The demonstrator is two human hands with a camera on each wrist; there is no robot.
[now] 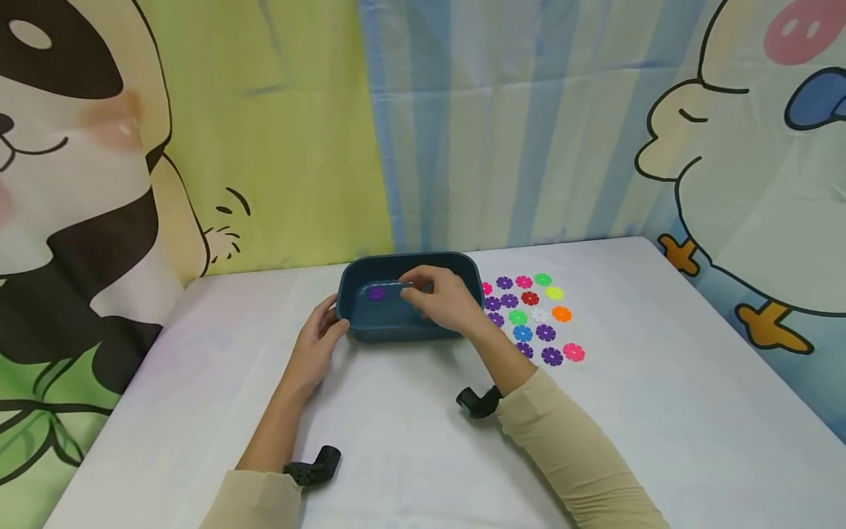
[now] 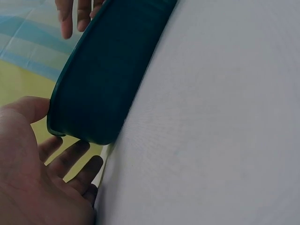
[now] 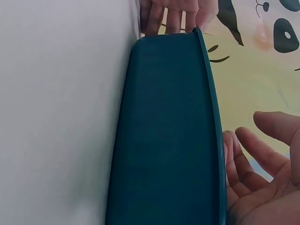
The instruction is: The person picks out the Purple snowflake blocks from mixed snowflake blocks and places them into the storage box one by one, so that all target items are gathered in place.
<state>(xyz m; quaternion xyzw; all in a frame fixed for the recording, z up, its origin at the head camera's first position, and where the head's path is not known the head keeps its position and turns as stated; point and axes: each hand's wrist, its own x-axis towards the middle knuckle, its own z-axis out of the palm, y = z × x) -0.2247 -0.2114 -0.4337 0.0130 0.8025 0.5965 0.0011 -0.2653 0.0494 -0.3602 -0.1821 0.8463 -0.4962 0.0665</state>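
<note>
A dark teal plastic bin (image 1: 403, 332) stands near the back of the table. My left hand (image 1: 316, 351) holds its near left corner, thumb at the front and fingers along the end wall; the left wrist view has that thumb (image 2: 35, 108) right at the rim. Over the inside of the bin is my right hand (image 1: 444, 297), its thumb and index finger toward the middle. In the right wrist view this hand (image 3: 267, 168) has thumb and index finger apart, with nothing visible between them. One purple notched disc (image 1: 377, 293) lies inside the bin.
Several notched plastic discs in mixed colours lie flat right of the bin, among them a pink disc (image 1: 573, 353) and an orange disc (image 1: 562, 314). My right forearm overlaps part of that group. A printed cloth (image 1: 463, 147) hangs behind the white table (image 1: 661, 382).
</note>
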